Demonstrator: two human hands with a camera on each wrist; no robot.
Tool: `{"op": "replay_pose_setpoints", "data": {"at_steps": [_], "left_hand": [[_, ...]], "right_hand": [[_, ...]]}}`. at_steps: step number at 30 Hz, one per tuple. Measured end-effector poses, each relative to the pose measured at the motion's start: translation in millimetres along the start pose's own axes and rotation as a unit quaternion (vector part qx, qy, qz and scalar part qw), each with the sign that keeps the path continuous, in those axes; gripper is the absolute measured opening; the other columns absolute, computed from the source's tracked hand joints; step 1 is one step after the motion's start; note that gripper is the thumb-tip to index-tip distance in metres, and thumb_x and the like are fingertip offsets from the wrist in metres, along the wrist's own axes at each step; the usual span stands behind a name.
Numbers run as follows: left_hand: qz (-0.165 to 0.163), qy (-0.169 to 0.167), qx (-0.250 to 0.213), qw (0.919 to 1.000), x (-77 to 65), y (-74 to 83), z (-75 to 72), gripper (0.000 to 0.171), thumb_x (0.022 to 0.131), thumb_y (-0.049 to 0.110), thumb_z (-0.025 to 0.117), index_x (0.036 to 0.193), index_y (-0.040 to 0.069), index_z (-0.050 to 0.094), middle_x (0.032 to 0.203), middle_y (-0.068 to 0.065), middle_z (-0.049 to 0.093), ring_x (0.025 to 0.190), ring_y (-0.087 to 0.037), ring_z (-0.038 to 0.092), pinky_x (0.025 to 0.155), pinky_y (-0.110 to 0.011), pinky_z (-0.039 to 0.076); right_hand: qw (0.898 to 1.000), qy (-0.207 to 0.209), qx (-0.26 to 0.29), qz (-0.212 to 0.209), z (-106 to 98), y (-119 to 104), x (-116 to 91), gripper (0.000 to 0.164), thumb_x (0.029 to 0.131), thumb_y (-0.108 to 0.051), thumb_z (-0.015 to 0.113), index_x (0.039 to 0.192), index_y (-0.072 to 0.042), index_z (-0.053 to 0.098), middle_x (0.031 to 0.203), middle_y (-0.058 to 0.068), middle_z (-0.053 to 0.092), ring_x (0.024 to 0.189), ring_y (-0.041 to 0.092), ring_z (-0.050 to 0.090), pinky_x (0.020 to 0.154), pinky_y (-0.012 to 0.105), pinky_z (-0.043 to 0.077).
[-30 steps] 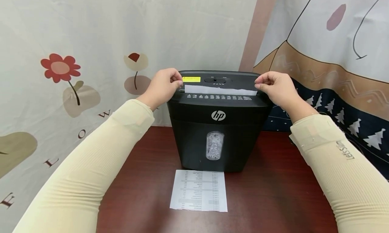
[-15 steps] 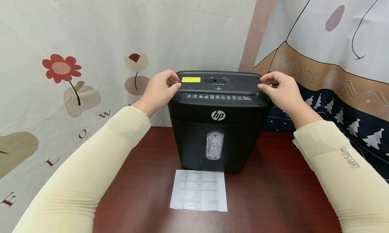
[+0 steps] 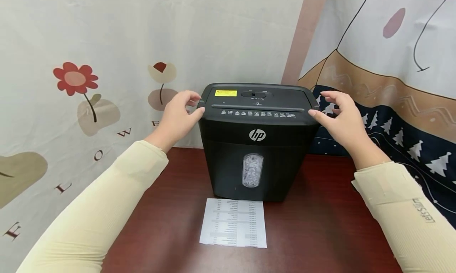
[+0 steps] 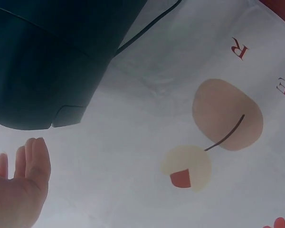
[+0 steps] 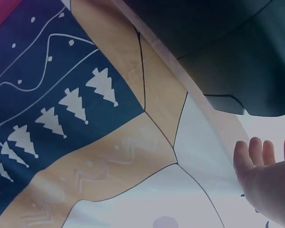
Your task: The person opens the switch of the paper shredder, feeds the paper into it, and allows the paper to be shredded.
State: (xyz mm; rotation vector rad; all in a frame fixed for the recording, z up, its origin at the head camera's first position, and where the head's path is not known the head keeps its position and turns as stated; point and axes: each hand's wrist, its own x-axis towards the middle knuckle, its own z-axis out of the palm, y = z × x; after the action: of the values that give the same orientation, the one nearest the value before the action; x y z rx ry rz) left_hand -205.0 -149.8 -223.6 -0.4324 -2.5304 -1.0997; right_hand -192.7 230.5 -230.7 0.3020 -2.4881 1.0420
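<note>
A black HP paper shredder [image 3: 231, 154] stands on the table, with shredded bits behind its front window [image 3: 252, 171]. No paper shows above its feed slot [image 3: 258, 107]. At the upper left corner of the shredder is my left hand [image 3: 179, 114], thumb and fingers spread apart with nothing between them. My right hand [image 3: 342, 120] is just as empty beside the upper right corner, its thumb tip close to the edge. Both wrist views show the fingers near the shredder's rim. A printed sheet of paper [image 3: 233, 223] lies flat in front of the shredder.
The reddish-brown table [image 3: 306, 233] carries the shredder and sheet. A flower-print curtain [image 3: 228, 35] hangs close behind, and a curtain with trees [image 3: 392, 118] stands to the right. A black cord [image 4: 149, 27] runs behind the shredder in the left wrist view.
The white paper strip standing in the slot a second ago has gone down out of sight. Both hands have moved outward and their fingers have spread.
</note>
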Motion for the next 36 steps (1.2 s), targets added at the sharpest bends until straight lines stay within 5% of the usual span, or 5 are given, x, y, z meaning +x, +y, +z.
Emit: {"op": "replay_pose_setpoints", "data": {"at_steps": [10, 20, 31, 36], "left_hand": [[-0.001, 0.019, 0.013, 0.9997, -20.2, -10.2, -4.9, 0.039, 0.093, 0.014, 0.062, 0.129, 0.0, 0.053, 0.128, -0.016, 0.051, 0.119, -0.03, 0.048, 0.103, -0.044, 0.04], [0.049, 0.03, 0.091, 0.9942, -40.0, -19.7, -6.0, 0.039, 0.092, 0.01, 0.063, 0.126, -0.005, 0.053, 0.129, -0.02, 0.05, 0.124, -0.035, 0.043, 0.104, -0.05, 0.034], [0.078, 0.054, 0.187, 0.9777, -71.8, -37.0, 1.4, 0.039, 0.086, 0.009, 0.069, 0.121, -0.003, 0.058, 0.125, -0.02, 0.055, 0.117, -0.038, 0.049, 0.096, -0.053, 0.042], [0.119, 0.068, 0.237, 0.9617, -86.0, -50.6, 8.7, 0.039, 0.082, 0.009, 0.072, 0.117, -0.005, 0.06, 0.12, -0.022, 0.057, 0.111, -0.04, 0.053, 0.088, -0.055, 0.046]], "right_hand": [[0.999, 0.019, -0.019, -0.025, 3.2, 8.4, -19.7, 0.061, 0.089, -0.022, 0.071, 0.141, -0.004, 0.045, 0.146, 0.02, 0.038, 0.131, 0.037, 0.039, 0.104, 0.058, 0.034], [0.998, 0.03, -0.033, -0.047, 8.5, 19.1, -37.6, 0.063, 0.086, -0.016, 0.073, 0.141, -0.002, 0.045, 0.147, 0.022, 0.037, 0.141, 0.036, 0.026, 0.108, 0.062, 0.026], [0.995, 0.03, -0.075, -0.052, 19.4, 33.1, -60.1, 0.065, 0.083, -0.016, 0.077, 0.139, 0.0, 0.047, 0.145, 0.022, 0.039, 0.134, 0.04, 0.034, 0.101, 0.062, 0.034], [0.995, 0.023, -0.092, -0.04, 23.8, 39.3, -70.4, 0.065, 0.083, -0.016, 0.076, 0.139, 0.0, 0.046, 0.145, 0.024, 0.038, 0.132, 0.043, 0.035, 0.098, 0.064, 0.035]]}}
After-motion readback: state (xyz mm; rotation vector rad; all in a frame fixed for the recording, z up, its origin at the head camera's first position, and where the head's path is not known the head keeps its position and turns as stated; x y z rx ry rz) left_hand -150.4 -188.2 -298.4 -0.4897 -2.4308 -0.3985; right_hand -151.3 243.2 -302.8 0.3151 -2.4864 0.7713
